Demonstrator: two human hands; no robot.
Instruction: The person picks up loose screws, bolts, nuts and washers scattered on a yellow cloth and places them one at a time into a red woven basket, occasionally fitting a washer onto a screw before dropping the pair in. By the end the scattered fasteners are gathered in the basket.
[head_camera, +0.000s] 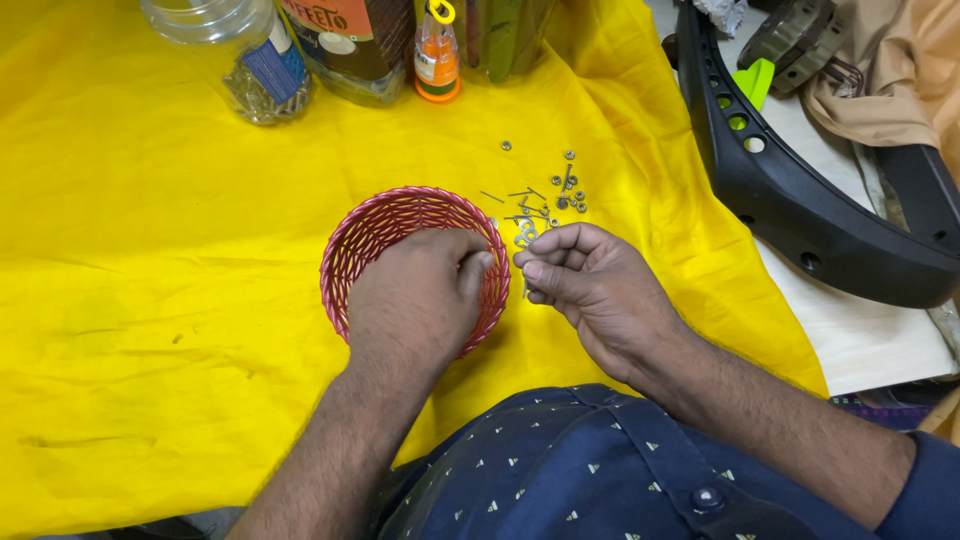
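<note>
Yellow cloth (130, 280) covers table, red basket (400, 225) sits mid-cloth under left hand (415, 295), fingers curled over its rim, right hand (590, 285) just beside it pinching a small screw (524, 290), loose nuts and screws (545, 200) scattered just beyond

A bright yellow cloth (150, 230) is spread over the table, marked with a few faint darker smudges. A red woven basket (375, 235) with an open lattice pattern is seen on it. Silver-grey nuts and screws (545, 200) are scattered on the yellow. A clear plastic jar (235, 55) with a blue label, a dark bottle (350, 45) with an orange-and-cream label, and a small orange bottle (437, 55) with a yellow cap are shown at the top. A navy shirt (560, 470) dotted with small pale triangles is worn. A black plastic frame (800, 210) with a lime-green piece (757, 80) and tan cloth (890, 80) is seen on a white surface (860, 340).
</note>
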